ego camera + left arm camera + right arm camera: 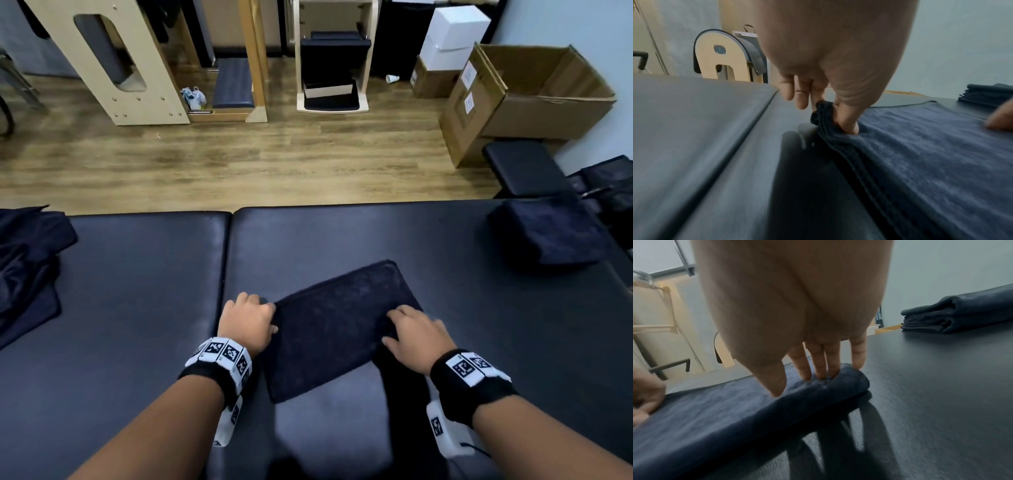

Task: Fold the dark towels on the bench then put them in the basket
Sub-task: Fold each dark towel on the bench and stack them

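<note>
A dark blue towel (339,325), folded into a rectangle, lies slantwise on the black padded bench (137,291). My left hand (250,320) pinches the towel's (920,146) left edge between thumb and fingers (846,123), bunching its layers. My right hand (416,334) rests on the right end with straight fingers (822,363) pressing the rolled fold of the towel (735,410). A stack of folded dark towels (548,233) sits at the bench's far right. A heap of unfolded dark towels (27,267) lies at the left edge. No basket is in view.
Beyond the bench is a wooden floor (239,164) with wooden exercise frames (113,61), an open cardboard box (541,92) and a white box (452,34). A black stool (520,168) stands by the bench's far right corner.
</note>
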Available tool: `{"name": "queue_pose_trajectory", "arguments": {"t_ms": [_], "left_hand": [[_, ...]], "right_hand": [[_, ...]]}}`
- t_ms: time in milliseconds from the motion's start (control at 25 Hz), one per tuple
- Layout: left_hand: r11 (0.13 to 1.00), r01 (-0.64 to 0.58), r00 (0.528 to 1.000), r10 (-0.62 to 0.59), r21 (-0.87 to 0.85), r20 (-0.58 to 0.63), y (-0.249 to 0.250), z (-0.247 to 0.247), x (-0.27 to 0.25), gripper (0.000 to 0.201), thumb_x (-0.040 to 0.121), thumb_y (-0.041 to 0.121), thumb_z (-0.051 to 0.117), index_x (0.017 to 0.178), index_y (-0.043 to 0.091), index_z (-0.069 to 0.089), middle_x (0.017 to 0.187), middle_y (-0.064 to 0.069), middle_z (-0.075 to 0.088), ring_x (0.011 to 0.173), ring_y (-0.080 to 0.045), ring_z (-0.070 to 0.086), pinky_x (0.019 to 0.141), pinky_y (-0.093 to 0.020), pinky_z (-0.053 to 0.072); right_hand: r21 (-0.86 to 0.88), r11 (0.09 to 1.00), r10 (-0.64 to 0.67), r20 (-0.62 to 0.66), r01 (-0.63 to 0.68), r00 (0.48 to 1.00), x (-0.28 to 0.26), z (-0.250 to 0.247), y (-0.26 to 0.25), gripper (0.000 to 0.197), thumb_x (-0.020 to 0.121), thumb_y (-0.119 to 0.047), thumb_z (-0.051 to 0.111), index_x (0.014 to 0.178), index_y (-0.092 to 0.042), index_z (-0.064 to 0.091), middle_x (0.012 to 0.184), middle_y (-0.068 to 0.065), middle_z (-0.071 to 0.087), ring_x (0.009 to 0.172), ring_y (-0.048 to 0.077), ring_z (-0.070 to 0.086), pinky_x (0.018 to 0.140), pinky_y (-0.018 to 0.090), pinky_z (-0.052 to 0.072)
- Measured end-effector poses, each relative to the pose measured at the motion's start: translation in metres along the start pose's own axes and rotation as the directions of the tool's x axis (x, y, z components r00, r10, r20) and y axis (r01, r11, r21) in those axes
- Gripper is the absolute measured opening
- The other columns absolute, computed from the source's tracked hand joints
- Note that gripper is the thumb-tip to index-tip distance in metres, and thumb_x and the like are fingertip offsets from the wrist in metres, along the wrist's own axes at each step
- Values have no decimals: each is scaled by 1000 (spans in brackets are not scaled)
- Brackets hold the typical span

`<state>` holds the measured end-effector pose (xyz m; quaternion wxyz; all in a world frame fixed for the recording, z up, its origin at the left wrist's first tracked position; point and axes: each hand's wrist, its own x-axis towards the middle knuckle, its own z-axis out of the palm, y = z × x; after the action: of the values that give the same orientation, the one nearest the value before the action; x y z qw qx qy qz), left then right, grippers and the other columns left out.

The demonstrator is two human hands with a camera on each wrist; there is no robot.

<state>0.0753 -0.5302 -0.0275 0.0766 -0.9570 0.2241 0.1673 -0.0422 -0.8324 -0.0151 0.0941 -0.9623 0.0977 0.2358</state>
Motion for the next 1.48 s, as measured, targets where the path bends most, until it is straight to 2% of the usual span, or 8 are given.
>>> {"name": "queue_pose_trajectory", "arguments": {"t_ms": [160,360,600,720,920,1120,1360,1480], "left_hand": [[995,17,994,-7,-96,109,36,22,-42,33,90,51,57,105,22,63,111,-6,65,109,-30,58,86,-38,47],[876,-83,914,257,-475,313,95,52,-105,18,89,34,59,98,23,70,101,0,74,100,-23,66,88,-29,51],[957,-157,962,204,-244,181,116,42,-131,27,79,32,62,105,25,56,114,-3,57,106,-29,59,80,-40,50],[981,-187,971,193,-54,143,126,43,-132,30,84,16,56,113,17,52,117,-5,54,110,-30,56,81,-43,49],[971,-234,962,223,55,157,122,51,-127,27,46,19,83,63,19,62,74,-1,59,64,-25,62,45,-33,49],[953,-173,970,208,-251,122,108,4,-74,30,67,38,55,89,19,62,103,-2,62,103,-25,59,79,-38,55],[800,-73,995,100,-595,13,100,-92,9,16,75,22,63,67,22,49,67,7,57,81,-27,57,65,-29,40],[740,-4,995,-63,-673,-75,104,-101,53,18,84,29,61,100,20,62,93,-5,68,99,-31,60,82,-33,49]], "right_hand": [[-20,995,-101,-89,99,991,-6,1,-19,40,90,-44,58,122,-20,60,125,1,56,123,26,50,104,41,42],[-56,968,-236,143,246,961,-57,36,-25,38,89,-38,61,122,-21,54,122,6,54,117,30,50,93,43,47],[-141,940,-297,110,311,948,-114,72,-5,61,72,-57,66,119,-22,49,121,2,45,115,29,42,86,45,46],[-163,938,-289,118,305,950,-123,77,-2,55,69,-45,69,114,-19,51,121,3,42,114,28,41,79,43,47],[-137,934,-322,79,330,943,-118,67,-2,27,83,-20,58,109,-13,57,114,7,55,105,31,54,74,40,51],[-42,976,-212,-14,212,977,-93,17,7,20,87,-25,47,102,-15,55,107,7,61,99,34,63,68,36,42],[113,992,-29,-218,55,975,-23,-71,23,29,84,-28,52,112,-21,54,103,13,70,95,42,65,77,43,55],[217,974,116,-264,-58,958,19,-98,33,35,91,-34,59,118,-14,52,107,16,68,101,43,63,82,43,53]]}}
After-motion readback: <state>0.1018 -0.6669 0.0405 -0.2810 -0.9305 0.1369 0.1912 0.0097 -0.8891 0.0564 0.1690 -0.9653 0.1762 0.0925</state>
